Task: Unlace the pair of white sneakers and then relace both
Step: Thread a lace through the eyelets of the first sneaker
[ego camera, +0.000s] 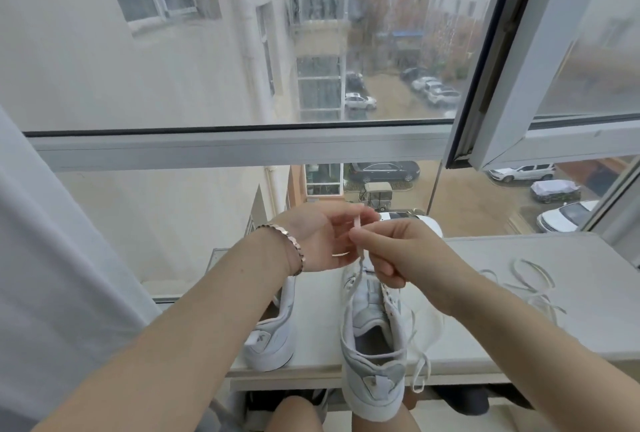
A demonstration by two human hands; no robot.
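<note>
Head view: both hands are raised together above a white sneaker that stands on a white ledge under the window, its toe pointed toward the glass and its heel reaching past the ledge's near edge. A white lace is held upright between the hands. The left hand, with a bracelet at the wrist, is turned palm inward with its fingers curled, and the upper end of the lace is pinched between its thumb and fingertips. The right hand is closed just below and beside it, almost touching; the lace is pinched lower down between its thumb and forefinger, while the remaining fingers are folded toward the palm. From this pinch the lace is drawn down into the front eyelets of the sneaker. Its other end is trailed across the shoe's right side and hangs over the edge of the ledge.

A second sneaker is set just to the left on the same ledge, partly hidden by the left forearm. A loose lace is spread in loops on the ledge, well to the right. A pale curtain is seen at the left edge.
</note>
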